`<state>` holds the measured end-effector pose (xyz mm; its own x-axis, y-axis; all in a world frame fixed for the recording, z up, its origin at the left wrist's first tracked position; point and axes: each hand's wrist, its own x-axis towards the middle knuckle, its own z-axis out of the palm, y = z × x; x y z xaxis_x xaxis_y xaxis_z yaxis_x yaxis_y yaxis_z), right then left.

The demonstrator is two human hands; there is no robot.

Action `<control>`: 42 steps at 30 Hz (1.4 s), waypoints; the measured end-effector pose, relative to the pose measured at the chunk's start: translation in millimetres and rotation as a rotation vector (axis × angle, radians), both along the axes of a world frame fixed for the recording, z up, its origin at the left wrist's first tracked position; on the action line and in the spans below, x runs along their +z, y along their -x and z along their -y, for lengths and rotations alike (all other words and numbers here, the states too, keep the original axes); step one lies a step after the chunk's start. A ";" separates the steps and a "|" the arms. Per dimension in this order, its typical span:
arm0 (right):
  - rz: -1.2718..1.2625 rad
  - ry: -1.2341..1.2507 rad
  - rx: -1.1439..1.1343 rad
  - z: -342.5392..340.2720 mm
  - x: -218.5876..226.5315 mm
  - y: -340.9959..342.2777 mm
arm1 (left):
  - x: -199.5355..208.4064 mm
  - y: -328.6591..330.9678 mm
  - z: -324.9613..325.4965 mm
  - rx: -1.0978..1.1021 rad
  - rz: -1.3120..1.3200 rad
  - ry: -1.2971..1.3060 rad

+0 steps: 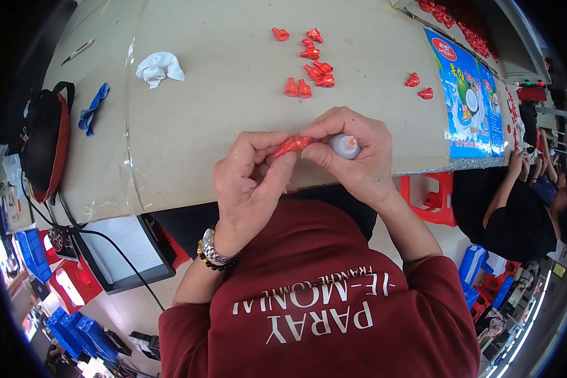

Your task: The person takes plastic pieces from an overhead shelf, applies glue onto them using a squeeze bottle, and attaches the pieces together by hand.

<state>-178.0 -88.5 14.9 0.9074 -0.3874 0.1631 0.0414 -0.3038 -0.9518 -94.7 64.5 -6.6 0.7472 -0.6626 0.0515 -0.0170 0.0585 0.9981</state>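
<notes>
Just over the table's near edge, a small glossy red piece [290, 146] is pinched between the fingers of both my hands. My left hand [251, 173] is closed on its left end, thumb below and fingertips above. The thumb and forefinger of my right hand [365, 154] meet its right end. In that same hand sits a small whitish squeeze bottle [346, 147], its orange tip pointing up. Farther up the table lie several similar red pieces [310, 55] in a loose cluster. Two more red pieces [426, 93] rest to the right. Fingers hide part of the held piece.
On the table [214, 94], a crumpled white tissue [160, 68], a blue cloth strip [94, 108] and a pen [78, 51] lie to the left, near a black-and-red bag [47, 138]. A blue printed sheet [471, 97] covers the right side. People sit beyond a red stool [429, 200].
</notes>
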 end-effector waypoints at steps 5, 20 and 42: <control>0.055 0.056 0.030 0.6 -2.6 0.7 | 2.2 -3.4 0.4 -0.103 -0.237 0.073; 0.092 -0.013 0.055 2.1 -7.5 -1.0 | -5.9 -6.6 -1.7 -0.159 -0.283 0.168; 0.135 0.046 0.032 3.4 -22.8 -5.5 | -8.6 -11.5 0.4 -0.172 -0.426 0.131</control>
